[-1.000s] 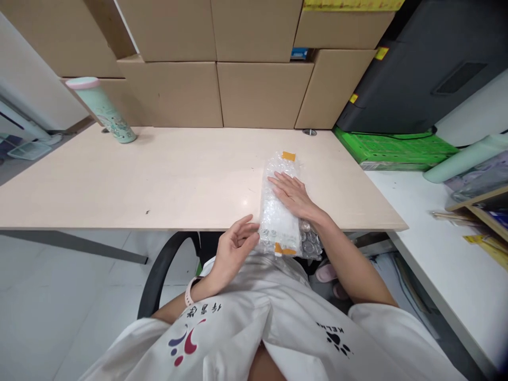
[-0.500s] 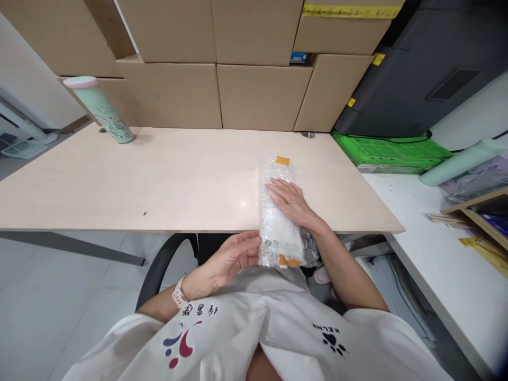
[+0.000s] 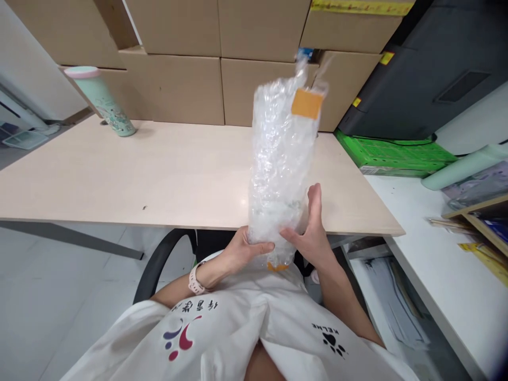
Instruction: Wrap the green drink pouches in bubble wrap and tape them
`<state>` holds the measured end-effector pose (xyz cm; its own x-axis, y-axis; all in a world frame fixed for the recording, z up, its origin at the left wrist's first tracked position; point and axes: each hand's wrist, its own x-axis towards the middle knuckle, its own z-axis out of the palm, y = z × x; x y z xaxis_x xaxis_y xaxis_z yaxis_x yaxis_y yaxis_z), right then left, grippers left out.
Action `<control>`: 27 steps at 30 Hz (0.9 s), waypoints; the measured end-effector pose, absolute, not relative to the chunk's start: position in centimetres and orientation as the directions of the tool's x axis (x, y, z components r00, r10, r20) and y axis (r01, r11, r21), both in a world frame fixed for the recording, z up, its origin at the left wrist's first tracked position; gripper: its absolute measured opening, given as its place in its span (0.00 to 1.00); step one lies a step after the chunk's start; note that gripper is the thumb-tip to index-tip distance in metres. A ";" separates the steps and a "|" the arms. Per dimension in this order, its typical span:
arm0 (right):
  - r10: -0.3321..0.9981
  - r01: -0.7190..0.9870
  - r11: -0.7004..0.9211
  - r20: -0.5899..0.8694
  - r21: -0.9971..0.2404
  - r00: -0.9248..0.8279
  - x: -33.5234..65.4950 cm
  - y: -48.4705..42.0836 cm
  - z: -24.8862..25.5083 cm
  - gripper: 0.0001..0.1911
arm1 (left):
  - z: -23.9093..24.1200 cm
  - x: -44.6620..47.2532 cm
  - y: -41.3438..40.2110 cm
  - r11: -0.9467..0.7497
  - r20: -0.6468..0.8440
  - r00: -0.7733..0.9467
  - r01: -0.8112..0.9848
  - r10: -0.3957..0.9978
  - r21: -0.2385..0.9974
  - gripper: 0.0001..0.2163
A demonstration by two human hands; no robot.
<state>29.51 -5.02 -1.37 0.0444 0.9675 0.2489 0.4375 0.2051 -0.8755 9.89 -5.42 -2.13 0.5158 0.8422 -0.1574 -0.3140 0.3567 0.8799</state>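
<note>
Bubble-wrap package (image 3: 280,159) held upright above the near edge of the surface (image 3: 159,174), clear of it, an orange tape tab (image 3: 306,103) at its blurred top end and another at its bottom. The left hand (image 3: 242,248) is closed around the lower left corner; the right hand (image 3: 311,233) grips the lower right side, thumb across the front and fingers (image 3: 315,198) pointing up along the edge. With both holds low, the tall limp wrap would likely flop; supporting it higher up or gripping the stiffer contents seems the steadier way to handle it. A mint-green tumbler (image 3: 101,100) stands far left on the surface, well apart. Stacked cardboard boxes (image 3: 178,90) back the surface; a green crate (image 3: 392,153) lies to the right. Nothing obstructs the hands.
</note>
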 end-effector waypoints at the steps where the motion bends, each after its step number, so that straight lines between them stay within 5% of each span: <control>1: 0.973 0.356 0.198 0.226 -0.913 0.039 29.4 -5.3 -1.1 0.70 | -2.0 9.8 -5.2 0.338 -0.140 0.515 -0.314 0.846 0.887 0.18; 4: 0.991 0.076 0.124 0.121 -0.989 -0.053 29.1 -5.7 -0.4 0.67 | -1.9 9.7 -4.5 0.288 -0.093 0.502 -0.327 0.860 0.900 0.17; 6: 0.991 -0.031 0.018 0.022 -0.999 -0.130 28.8 -5.6 -0.4 0.55 | -1.8 9.9 -4.4 0.252 -0.073 0.466 -0.334 0.882 0.908 0.17; 10: 0.989 -0.041 -0.081 -0.075 -0.996 -0.127 28.2 -5.8 -1.4 0.25 | -1.6 10.1 -4.6 0.132 -0.021 0.388 -0.260 0.921 0.957 0.17; 14: 0.997 -0.049 -0.060 -0.057 -0.997 -0.056 28.7 -6.3 -1.7 0.20 | -1.3 8.2 -3.6 -0.261 0.277 0.226 -0.099 0.934 0.960 0.28; 16: 0.995 -0.004 -0.053 -0.052 -0.999 -0.080 29.5 -6.6 -1.4 0.18 | -1.1 6.1 -2.3 -0.565 0.553 0.127 0.105 0.824 0.818 0.34; 18: 0.986 0.066 -0.056 -0.066 -0.996 -0.156 30.4 -6.8 -1.2 0.16 | -0.7 3.9 -0.7 -0.736 0.755 0.168 0.432 0.634 0.522 0.38; 20: 0.963 0.119 -0.064 -0.093 -0.991 -0.253 31.0 -6.9 -1.2 0.15 | 0.0 2.3 0.6 -0.733 0.786 0.281 0.613 0.551 0.295 0.36; 22: 0.930 0.123 -0.075 -0.114 -0.990 -0.350 31.0 -7.0 -1.2 0.14 | 1.1 1.8 1.2 -0.721 0.765 0.345 0.659 0.544 0.214 0.31; 25: 0.903 0.065 -0.072 -0.093 -0.995 -0.420 30.3 -6.9 -1.2 0.13 | 2.9 2.5 0.7 -0.807 0.771 0.382 0.523 0.510 0.274 0.25; 27: 0.907 0.022 -0.041 -0.047 -0.999 -0.418 29.7 -6.8 -1.0 0.14 | 3.7 3.6 -0.2 -0.803 0.709 0.384 0.362 0.591 0.473 0.21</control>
<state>29.68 -6.78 -0.96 -0.4178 0.9073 -0.0469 0.0223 -0.0414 -0.9989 3.60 -0.16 3.71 0.3839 0.5914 0.7091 0.3623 -0.8029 0.4734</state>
